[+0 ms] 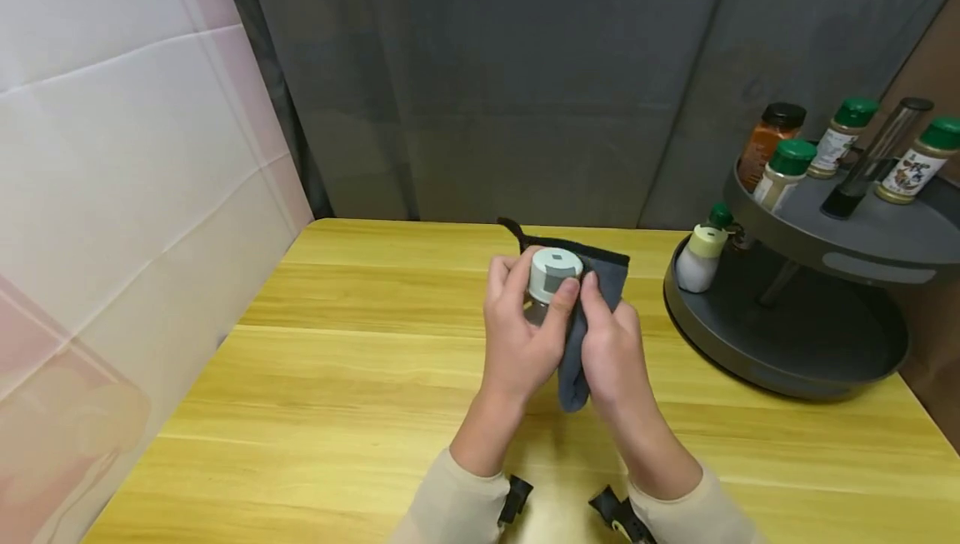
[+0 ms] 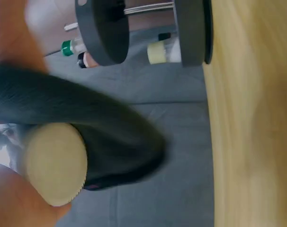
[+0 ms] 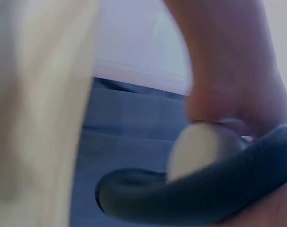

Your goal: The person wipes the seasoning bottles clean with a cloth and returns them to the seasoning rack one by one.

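My left hand (image 1: 521, 336) grips a small seasoning jar (image 1: 556, 269) with a pale mint flip-top lid, its thumb on the lid's side. A folded dark grey cloth (image 1: 574, 369) with a black edge is pinched in my right hand (image 1: 617, 352), against the jar's right side. In the left wrist view, the jar's round tan base (image 2: 57, 163) shows beside the cloth (image 2: 120, 127). From the right wrist, the cloth (image 3: 195, 196) passes in front of the jar (image 3: 195, 149). My fingers and the cloth hide most of the jar's body.
At the right stands a dark grey two-tier turntable rack (image 1: 787, 352). Its upper tier carries several seasoning jars (image 1: 768, 144) and a tall clear tube with a black base (image 1: 873, 161). A yellow-capped white bottle (image 1: 701, 257) stands below. A grey curtain (image 1: 487, 94) hangs behind the wooden table (image 1: 337, 377).
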Demonstrator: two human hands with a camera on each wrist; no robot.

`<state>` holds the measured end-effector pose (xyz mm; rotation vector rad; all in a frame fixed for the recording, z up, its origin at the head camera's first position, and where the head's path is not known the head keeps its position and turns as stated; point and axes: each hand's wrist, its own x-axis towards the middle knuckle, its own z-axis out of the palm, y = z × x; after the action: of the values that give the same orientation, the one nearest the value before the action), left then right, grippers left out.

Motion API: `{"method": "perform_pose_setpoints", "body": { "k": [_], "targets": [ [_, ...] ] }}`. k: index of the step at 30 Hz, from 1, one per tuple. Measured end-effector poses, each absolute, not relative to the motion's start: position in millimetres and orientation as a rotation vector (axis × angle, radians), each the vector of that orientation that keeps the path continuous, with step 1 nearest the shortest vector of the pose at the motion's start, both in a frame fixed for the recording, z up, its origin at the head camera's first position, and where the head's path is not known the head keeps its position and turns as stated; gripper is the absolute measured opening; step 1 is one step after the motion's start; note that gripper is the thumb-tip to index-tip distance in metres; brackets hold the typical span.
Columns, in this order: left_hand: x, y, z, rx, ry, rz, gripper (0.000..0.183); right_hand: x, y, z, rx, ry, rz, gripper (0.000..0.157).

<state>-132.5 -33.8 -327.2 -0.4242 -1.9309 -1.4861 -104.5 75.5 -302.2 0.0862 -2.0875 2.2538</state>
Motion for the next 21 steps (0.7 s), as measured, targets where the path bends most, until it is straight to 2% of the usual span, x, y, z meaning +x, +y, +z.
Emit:
{"method": "perform_pose_setpoints", "body": {
  "k": [4, 7, 10, 14, 18, 21],
  "targets": [
    [-132.9, -31.7, -329.9, -0.439, -1.926, -1.503, 0.036, -102.3, 68.0, -305.5, 0.288, -1.825, 2.121, 0.048],
    [-134.0, -32.5, -327.9, -0.444, -1.91, -1.512, 0.036, -103.5, 55.9, -323.7, 0.457, -1.67, 1.915, 0.037],
    [-136.0, -36.3, -321.0, -0.43, -1.871, -1.541, 0.035, -103.9, 47.2, -342.3, 0.542, -1.667, 1.834, 0.033],
    [-137.1, -42.4, -314.8, -0.383, -1.846, -1.578, 0.036, -100.8, 50.3, -348.8, 0.385, -1.857, 2.064, 0.037],
    [-138.5, -43.5, -315.4, -0.38, -1.88, -1.612, 0.038, -106.3, 61.1, -330.4, 0.083, -1.971, 2.39, 0.053],
    [-138.0, -41.0, -319.6, -0.368, -1.911, -1.633, 0.038, -109.1, 65.7, -314.2, 0.014, -1.982, 2.458, 0.055]
  ]
}}
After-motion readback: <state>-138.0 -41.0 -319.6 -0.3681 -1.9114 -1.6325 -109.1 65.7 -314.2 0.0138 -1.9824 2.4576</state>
